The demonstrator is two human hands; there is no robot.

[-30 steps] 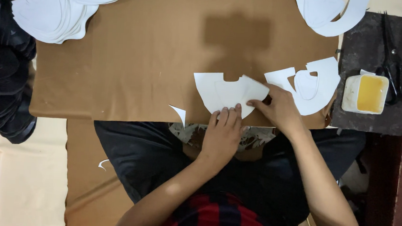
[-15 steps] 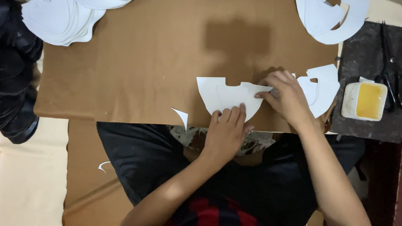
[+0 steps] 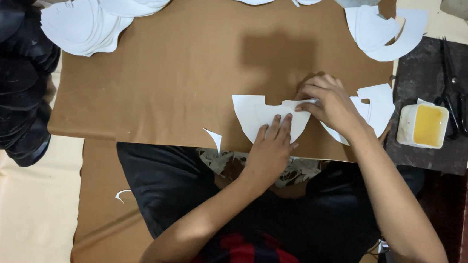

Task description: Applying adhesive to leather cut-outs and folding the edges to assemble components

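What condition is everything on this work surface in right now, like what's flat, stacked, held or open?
White cut piece: flat on the brown sheet, pinned by both hands.
Left hand: fingers pressing the piece's lower edge.
Right hand: fingertips on its top right edge.
Brown sheet: spread flat.
White stack: fanned pile, top left.
Yellow tub: open.
Scissors: lying on the dark mat, unheld.

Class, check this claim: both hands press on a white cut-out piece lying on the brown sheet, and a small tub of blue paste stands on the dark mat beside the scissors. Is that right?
One detail is wrong: the paste in the small tub is yellow, not blue, as the head view shows. The rest stands: the left hand and right hand press on the white cut-out piece on the brown sheet, and the tub stands on the dark mat beside the scissors.
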